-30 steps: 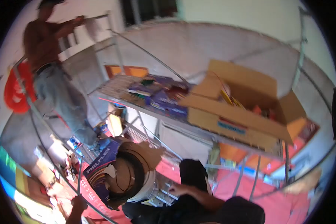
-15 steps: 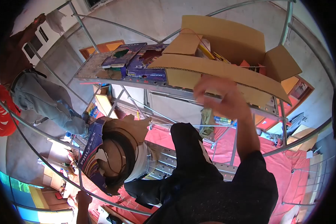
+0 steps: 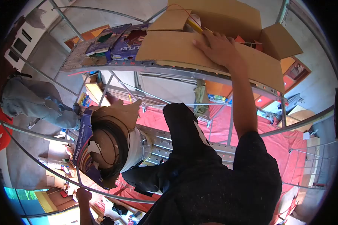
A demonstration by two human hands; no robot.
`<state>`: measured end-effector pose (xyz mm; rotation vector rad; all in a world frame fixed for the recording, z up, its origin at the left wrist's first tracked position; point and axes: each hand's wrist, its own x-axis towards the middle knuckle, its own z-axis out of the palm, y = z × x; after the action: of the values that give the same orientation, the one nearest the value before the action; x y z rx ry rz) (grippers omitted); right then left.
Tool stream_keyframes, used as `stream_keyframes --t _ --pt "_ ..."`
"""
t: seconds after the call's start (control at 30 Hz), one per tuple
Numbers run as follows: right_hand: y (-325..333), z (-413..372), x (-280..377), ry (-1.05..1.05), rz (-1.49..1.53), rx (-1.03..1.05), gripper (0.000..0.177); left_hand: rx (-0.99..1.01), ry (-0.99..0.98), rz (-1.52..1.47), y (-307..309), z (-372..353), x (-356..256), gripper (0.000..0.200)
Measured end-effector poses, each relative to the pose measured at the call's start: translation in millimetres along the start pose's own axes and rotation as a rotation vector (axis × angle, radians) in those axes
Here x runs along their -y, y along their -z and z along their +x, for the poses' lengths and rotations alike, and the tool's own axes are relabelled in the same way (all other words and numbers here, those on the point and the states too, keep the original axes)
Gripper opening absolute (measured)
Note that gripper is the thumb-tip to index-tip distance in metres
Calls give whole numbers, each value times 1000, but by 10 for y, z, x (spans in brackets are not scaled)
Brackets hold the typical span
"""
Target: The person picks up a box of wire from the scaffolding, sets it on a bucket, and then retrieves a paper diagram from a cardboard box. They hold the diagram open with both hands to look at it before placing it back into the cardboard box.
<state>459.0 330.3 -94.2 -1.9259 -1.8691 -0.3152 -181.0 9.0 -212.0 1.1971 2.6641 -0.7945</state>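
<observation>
My right hand lies on the front flap of an open cardboard box, its fingers spread over the flap's upper edge. Inside the box are a yellow item and some red pieces, partly hidden. At lower left my left hand is closed around a scaffold tube; little of that arm shows. Beside my bent knee stands a torn purple PHILFLEX box with a coil of black cable on a white, round container.
Purple cable boxes sit on the raised plank. Scaffold tubes surround me, and a perforated metal platform lies under my legs. A co-worker's jeans-clad legs are at left. Red sheeting covers the floor below.
My right hand has moved up and away, onto the box flap. The flap now lies at a different angle. The whole view has shifted; my left hand stays at the tube.
</observation>
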Motion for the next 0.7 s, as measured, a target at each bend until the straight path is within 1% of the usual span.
stream_keyframes --t 0.07,0.17,0.27,0.37,0.43,0.47,0.5,0.53,0.6,0.63,0.7 --pt "-112 -39 -40 48 -81 -153 64 0 -9 9 -22 37 11 27" --pt "-107 -122 -17 77 -36 -232 60 -9 -13 35 75 -55 -41 26" --pt "-247 -164 -41 127 -71 -381 54 -26 -32 22 11 -26 -4 25" --pt "-275 -256 -11 99 -62 -396 54 -9 -40 -18 2 6 24 25" --pt "-249 -351 15 93 -12 -395 54 8 -55 -4 -130 125 128 28" --pt "-241 -398 33 89 14 -394 54 -16 -58 -13 -76 60 83 32" --pt "-239 -435 53 92 12 -389 54 15 -30 -15 -18 26 46 35" --pt "-240 -474 74 91 9 -384 54 -9 -55 -38 -115 79 118 35" --pt "-261 -552 100 78 12 -374 55 -86 -118 -32 -108 46 103 35" --pt "-283 -590 118 69 21 -369 55 -84 -135 -61 -140 81 141 35" --pt "-310 -643 155 60 45 -368 54 -104 -123 -5 -199 122 163 36"
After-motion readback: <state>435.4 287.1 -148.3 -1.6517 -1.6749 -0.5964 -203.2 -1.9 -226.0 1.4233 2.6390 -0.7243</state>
